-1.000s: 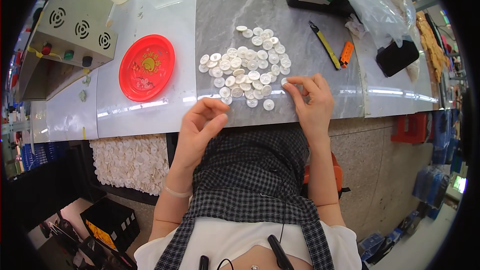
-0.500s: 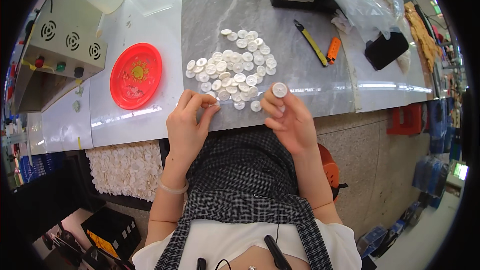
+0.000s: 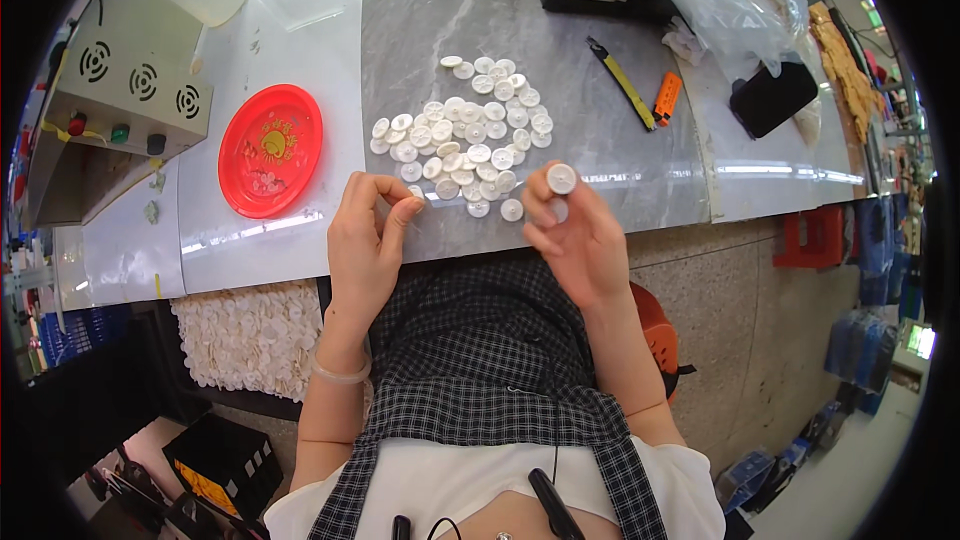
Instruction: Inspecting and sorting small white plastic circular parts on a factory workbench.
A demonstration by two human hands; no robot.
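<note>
My right hand [image 3: 588, 245] is raised at the table's front edge, thumb and fingers closed on a round white plastic disc [image 3: 561, 178] with a raised hub. A second white disc [image 3: 558, 211] shows lower, among its curled fingers. Left of it, my left hand [image 3: 365, 235] pinches thumb and forefinger together just above the table. A tiny pale bit shows at those fingertips, too small to name. Between and beyond the hands lies a loose heap of similar white discs [image 3: 470, 130], some overlapping. One single disc [image 3: 511, 210] lies nearest my right hand.
A red plate [image 3: 240, 175] holding small clear bits stands at left, beside a metal box [image 3: 120, 105] with buttons. Farther right lie a yellow cutter knife [image 3: 622, 86], an orange tool [image 3: 667, 100] and a black phone-like slab [image 3: 772, 102]. A black bin [image 3: 600, 2] stands behind.
My left hand has drawn slightly left and away from the heap, fingertips still pinched. The right hand keeps its disc up, and its lower fingers have shifted, showing more of the second disc.
</note>
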